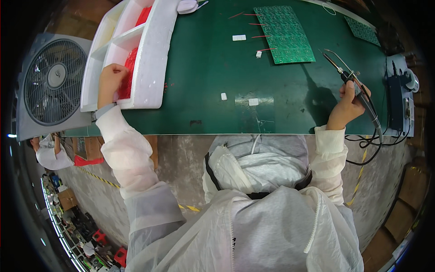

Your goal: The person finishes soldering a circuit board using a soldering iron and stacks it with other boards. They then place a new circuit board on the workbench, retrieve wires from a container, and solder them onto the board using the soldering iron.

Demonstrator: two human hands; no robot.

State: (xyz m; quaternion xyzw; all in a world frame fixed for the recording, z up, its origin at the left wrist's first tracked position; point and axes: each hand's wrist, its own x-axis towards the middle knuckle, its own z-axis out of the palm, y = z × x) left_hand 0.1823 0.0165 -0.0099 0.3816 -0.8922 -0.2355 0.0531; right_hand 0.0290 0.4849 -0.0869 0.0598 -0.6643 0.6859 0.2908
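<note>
My left hand (pixel 110 83) reaches into a white foam box (pixel 153 68) at the left, over a compartment of thin red wires (pixel 132 68). Its fingers are pinched together at the edge of the wires; anything between them is too small to make out. On the right, my right hand (pixel 348 107) grips a soldering iron (pixel 364 100) with a thin curved metal tube beside its tip, which points up and left. Between the hands, farther back, lies a green circuit board panel (pixel 290 38). Several short red wires (pixel 259 36) stick out from its left edge.
Small white pieces (pixel 253 102) are scattered on the green mat (pixel 204 59). A fan (pixel 56 77) stands at the far left. Another green board (pixel 362 31) lies at the back right. A dark power unit (pixel 396 104) and black cable (pixel 376 145) are at the right edge.
</note>
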